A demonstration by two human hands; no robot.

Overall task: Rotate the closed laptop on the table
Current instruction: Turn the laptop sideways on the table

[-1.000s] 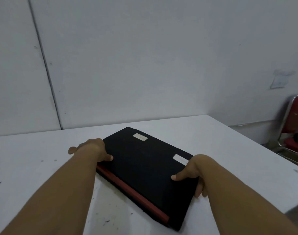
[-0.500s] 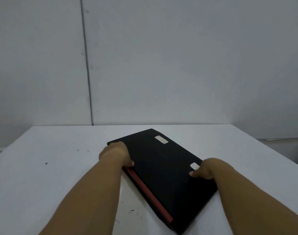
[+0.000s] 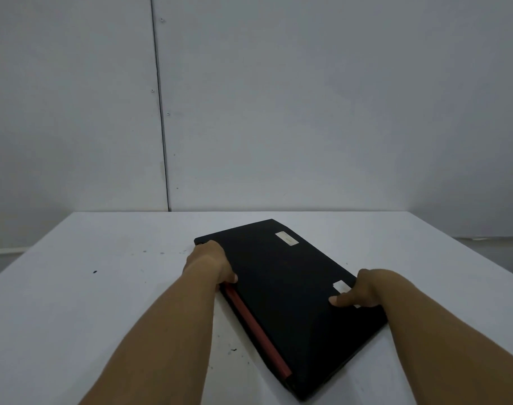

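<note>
Laptop (image 3: 287, 290) between both hands, table (image 3: 88, 302).

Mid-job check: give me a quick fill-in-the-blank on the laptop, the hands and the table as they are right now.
1. The closed black laptop has a strip along its left edge coloured ____.
2. The left hand and right hand grip the laptop on ____ sides.
3. The laptop lid bears ____ pale stickers.
4. The flat table under the laptop is coloured ____.

Missing words: red; opposite; two; white
</note>
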